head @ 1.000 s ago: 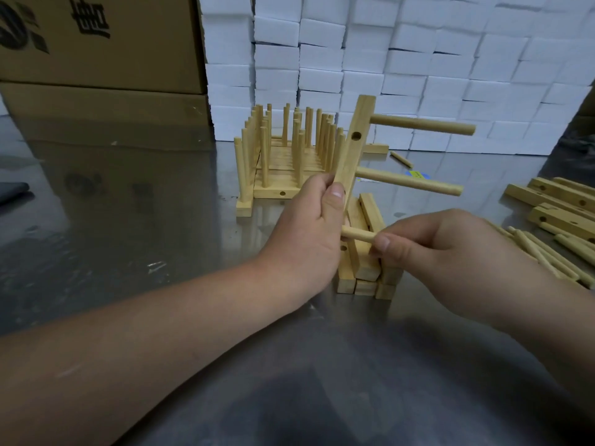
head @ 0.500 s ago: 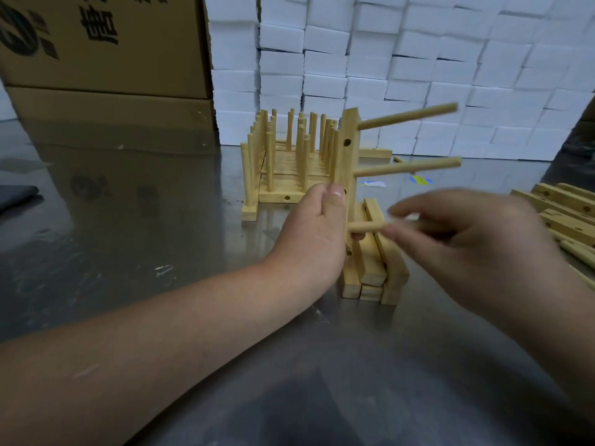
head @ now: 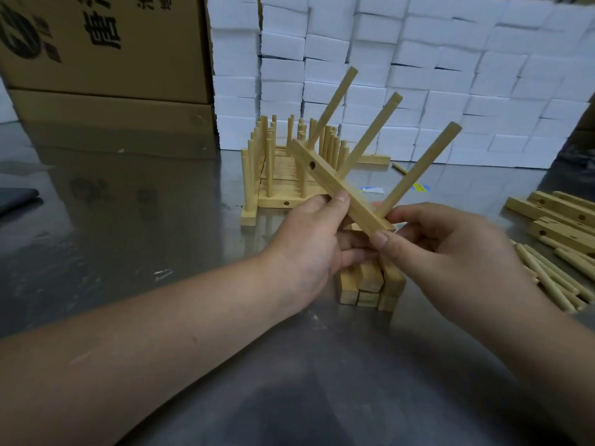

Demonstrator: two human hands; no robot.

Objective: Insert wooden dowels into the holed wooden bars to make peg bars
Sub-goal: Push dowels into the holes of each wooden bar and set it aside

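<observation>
Hands (head: 306,243) grip square bar (head: 325,178) bearing round dowels (head: 370,138).

Pale yellow wooden bar (head: 338,188) with 3 matching dowels (head: 418,170), grey reflective metal table (head: 128,236), white foam blocks (head: 418,75), brown cardboard boxes (head: 106,49) with black print.

Dim, cool, even light. The grey reflective metal table (head: 112,220) carries soft glare left of the left hand (head: 309,249) and a broad dark shadow nearer the camera. The stacked white foam blocks (head: 450,91) beyond it are brightest. Wide-angle bowing shows at the edges, and focus is slightly soft.
</observation>
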